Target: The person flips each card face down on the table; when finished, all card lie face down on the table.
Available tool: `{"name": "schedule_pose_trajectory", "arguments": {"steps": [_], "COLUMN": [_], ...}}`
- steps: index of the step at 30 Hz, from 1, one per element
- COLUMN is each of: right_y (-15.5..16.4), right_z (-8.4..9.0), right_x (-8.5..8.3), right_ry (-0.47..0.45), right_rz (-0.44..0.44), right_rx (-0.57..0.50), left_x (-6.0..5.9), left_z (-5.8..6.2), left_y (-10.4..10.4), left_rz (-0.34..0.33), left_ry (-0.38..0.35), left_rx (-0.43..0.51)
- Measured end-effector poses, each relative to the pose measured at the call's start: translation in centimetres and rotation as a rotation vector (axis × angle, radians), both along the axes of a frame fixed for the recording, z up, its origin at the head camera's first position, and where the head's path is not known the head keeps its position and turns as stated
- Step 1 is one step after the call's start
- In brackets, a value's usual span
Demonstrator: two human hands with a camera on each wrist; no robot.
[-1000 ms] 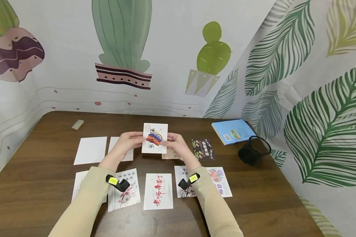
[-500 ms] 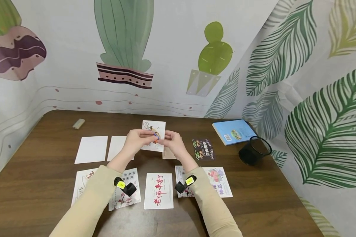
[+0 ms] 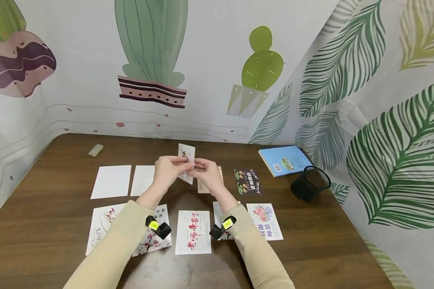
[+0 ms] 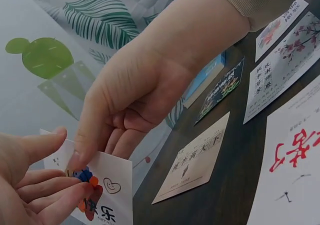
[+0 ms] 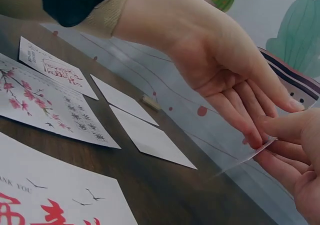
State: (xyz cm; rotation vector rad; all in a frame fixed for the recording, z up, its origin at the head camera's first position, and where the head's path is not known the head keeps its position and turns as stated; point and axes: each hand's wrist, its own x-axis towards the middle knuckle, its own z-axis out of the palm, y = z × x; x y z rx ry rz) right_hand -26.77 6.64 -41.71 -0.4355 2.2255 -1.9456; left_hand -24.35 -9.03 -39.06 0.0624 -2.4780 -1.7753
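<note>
I see a big brown worktop (image 3: 58, 224) with walls full of painted cactus and leaf shapes around it. On the worktop lie many cards. Two white cards (image 3: 111, 181) sit face down in the far row on my left. A tan card (image 3: 203, 186) and a dark card (image 3: 247, 181) lie in the same row, more to the right. In the near row there is a card with red writing (image 3: 193, 232), and flower cards (image 3: 265, 220) on both sides of it. A blue book (image 3: 283, 159) and a black cup (image 3: 309, 184) sit off to the right, near each other. A small eraser (image 3: 95, 150) lies well apart at the far left.

Both hands are up above the middle of the worktop. The left hand (image 3: 170, 170) and the right hand (image 3: 206, 173) pinch one small card (image 3: 186, 154) between them. In the left wrist view I can see that card (image 4: 107, 195) has a little heart and bright colors on it, with the thumbs and fingertips (image 4: 75, 160) closed on its edge. It stands almost edge-on to the head camera, in the air, touching nothing else.

I think the job is partly done. Two cards look flipped to white. This one looks halfway over, not yet laid down. The other picture cards are left to do.
</note>
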Motion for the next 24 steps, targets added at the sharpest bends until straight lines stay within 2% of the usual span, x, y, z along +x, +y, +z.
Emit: {"name": "schedule_pose_trajectory", "arguments": {"steps": [4,9,11,15,20,22,24], "right_y": [-0.1,-0.3,-0.4,-0.1,0.6,0.8,1.0], "right_z": [1.1,3.2,3.4,2.1,0.5,0.1,-0.3], "right_x": [0.9,2.4,2.6,1.6,0.3,0.0,-0.3], "right_ry": [0.001,0.063,0.081,0.063,0.032,0.033,0.04], "right_rz": [0.01,0.05,0.06,0.09,0.161,0.167,0.155], "right_rx": [0.04,0.106,0.124,0.123,0.08,0.068,0.064], "left_x": [0.0,-0.1,-0.1,-0.1,-0.2,-0.1,0.0], "left_z": [0.1,0.1,0.1,0.0,-0.3,-0.3,-0.3], "left_y": [0.0,-0.1,-0.2,-0.6,-1.1,-1.2,-1.3], "left_rz": [0.012,0.024,0.019,-0.017,-0.068,-0.076,-0.066], "left_ry": [-0.009,0.002,0.009,0.005,-0.03,-0.038,-0.038], "left_rx": [-0.02,-0.069,-0.08,-0.06,0.073,0.131,0.147]}}
